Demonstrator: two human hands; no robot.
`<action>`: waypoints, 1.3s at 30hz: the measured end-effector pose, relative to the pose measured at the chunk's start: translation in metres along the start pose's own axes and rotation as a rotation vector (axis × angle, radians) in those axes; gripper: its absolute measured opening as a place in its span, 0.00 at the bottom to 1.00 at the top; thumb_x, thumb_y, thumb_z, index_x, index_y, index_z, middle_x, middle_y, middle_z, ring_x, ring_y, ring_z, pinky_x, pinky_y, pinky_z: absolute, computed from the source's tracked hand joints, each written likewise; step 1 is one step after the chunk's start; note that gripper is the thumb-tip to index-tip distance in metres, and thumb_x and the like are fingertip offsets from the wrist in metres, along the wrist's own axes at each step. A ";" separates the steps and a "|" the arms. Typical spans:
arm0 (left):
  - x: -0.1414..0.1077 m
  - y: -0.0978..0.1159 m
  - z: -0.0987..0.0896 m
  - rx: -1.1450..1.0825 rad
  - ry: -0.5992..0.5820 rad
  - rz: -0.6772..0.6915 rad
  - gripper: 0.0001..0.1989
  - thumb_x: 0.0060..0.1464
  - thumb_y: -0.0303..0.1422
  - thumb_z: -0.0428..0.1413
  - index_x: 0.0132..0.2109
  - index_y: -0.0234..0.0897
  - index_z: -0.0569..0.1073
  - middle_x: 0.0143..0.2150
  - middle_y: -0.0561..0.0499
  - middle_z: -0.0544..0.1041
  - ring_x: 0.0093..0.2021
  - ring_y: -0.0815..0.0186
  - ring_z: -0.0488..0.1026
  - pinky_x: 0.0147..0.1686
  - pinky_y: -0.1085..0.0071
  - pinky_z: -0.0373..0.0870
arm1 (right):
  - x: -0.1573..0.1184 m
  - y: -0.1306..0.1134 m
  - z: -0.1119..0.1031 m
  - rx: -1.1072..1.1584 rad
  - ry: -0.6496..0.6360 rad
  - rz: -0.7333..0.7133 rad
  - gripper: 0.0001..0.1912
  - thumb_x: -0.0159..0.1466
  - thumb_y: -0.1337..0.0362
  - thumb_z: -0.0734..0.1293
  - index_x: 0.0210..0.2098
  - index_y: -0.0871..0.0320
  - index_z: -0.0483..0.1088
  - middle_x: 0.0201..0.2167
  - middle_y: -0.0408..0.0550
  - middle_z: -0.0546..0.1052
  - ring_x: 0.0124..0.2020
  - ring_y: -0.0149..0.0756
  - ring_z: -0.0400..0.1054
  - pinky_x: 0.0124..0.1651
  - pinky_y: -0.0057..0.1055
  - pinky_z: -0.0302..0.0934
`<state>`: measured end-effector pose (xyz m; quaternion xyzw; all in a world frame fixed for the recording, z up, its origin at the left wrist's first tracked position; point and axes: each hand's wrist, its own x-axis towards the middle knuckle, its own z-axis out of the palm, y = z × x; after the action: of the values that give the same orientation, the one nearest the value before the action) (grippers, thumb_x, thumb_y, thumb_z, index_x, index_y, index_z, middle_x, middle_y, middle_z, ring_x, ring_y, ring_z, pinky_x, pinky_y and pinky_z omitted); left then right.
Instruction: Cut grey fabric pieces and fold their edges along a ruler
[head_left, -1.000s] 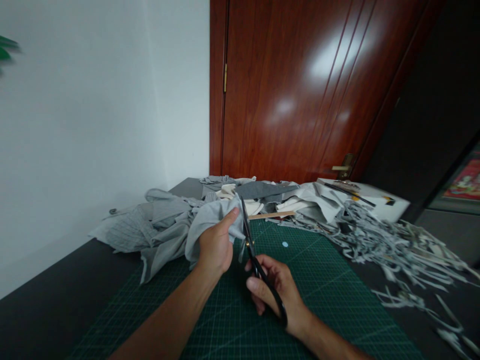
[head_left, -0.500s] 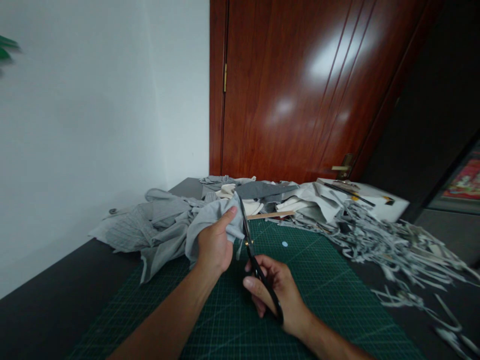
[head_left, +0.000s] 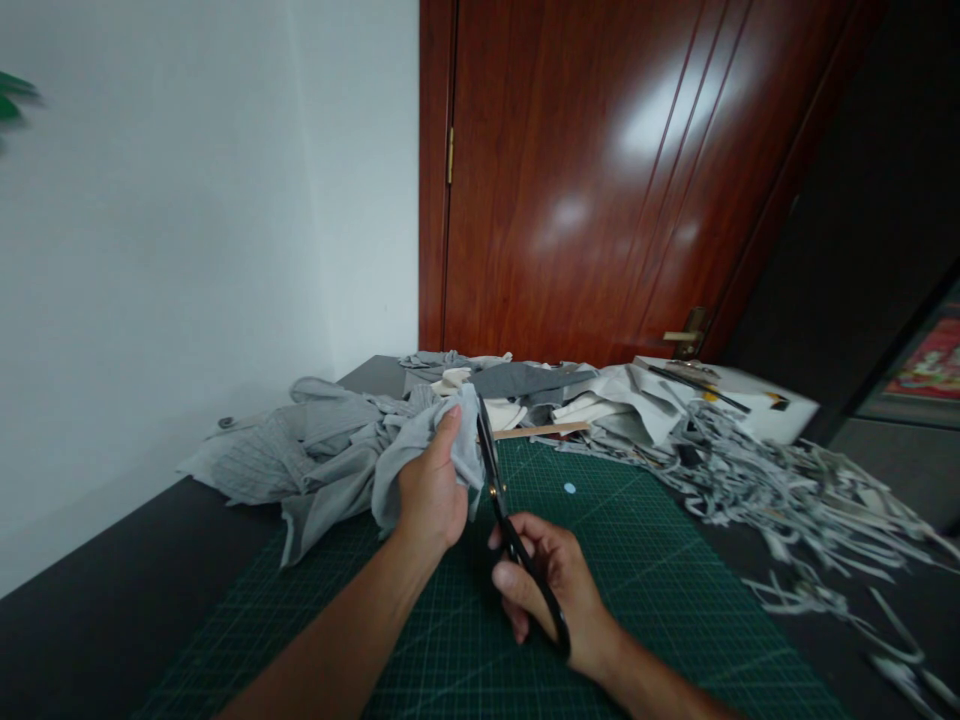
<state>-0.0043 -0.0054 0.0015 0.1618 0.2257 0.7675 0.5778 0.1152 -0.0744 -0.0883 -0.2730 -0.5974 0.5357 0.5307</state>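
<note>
My left hand (head_left: 435, 490) is closed on a light grey piece of fabric (head_left: 405, 440), thumb on top, holding its right edge up above the green cutting mat (head_left: 637, 580). In my right hand (head_left: 551, 580) is a pair of black-handled scissors (head_left: 501, 500), fingers wrapped through the handles. The blades point up and away, right beside the fabric's edge. Whether they touch the cloth I cannot tell. Part of the fabric is hidden behind my left hand, and its left side runs into a heap of grey cloth (head_left: 300, 450).
Behind the mat lie more grey and white cloth pieces (head_left: 630, 395) and a thin wooden strip (head_left: 544, 430). On the right is a pile of narrow fabric strips (head_left: 795, 500) by a white box (head_left: 787, 410). A small pale disc (head_left: 570, 488) rests on the mat. A brown door (head_left: 570, 200) stands behind.
My left thumb and the fabric edge have shifted slightly left. The scissors and my right hand have moved a little downward and right, and the blades appear closer together.
</note>
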 end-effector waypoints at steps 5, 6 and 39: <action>-0.004 -0.005 -0.003 0.062 0.012 0.005 0.07 0.58 0.23 0.66 0.45 0.30 0.83 0.47 0.43 0.86 0.44 0.60 0.85 0.54 0.63 0.79 | -0.001 0.001 -0.003 -0.016 -0.013 -0.025 0.24 0.63 0.45 0.76 0.40 0.58 0.69 0.16 0.33 0.67 0.12 0.23 0.58 0.17 0.19 0.56; -0.005 -0.006 -0.003 0.072 0.013 0.001 0.07 0.58 0.24 0.66 0.45 0.30 0.83 0.47 0.43 0.86 0.45 0.60 0.85 0.54 0.64 0.79 | -0.001 0.001 -0.004 -0.020 -0.013 -0.027 0.25 0.63 0.44 0.76 0.41 0.58 0.69 0.16 0.33 0.68 0.12 0.23 0.58 0.17 0.19 0.55; -0.005 -0.018 -0.014 0.135 -0.080 -0.006 0.17 0.48 0.30 0.72 0.46 0.31 0.82 0.49 0.42 0.85 0.59 0.52 0.79 0.64 0.56 0.69 | 0.002 -0.006 -0.008 -0.081 0.045 -0.014 0.27 0.63 0.40 0.74 0.41 0.58 0.69 0.16 0.34 0.67 0.13 0.25 0.58 0.18 0.21 0.52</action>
<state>0.0052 -0.0086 -0.0200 0.2303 0.2543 0.7417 0.5763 0.1232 -0.0714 -0.0833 -0.3023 -0.6084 0.5010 0.5361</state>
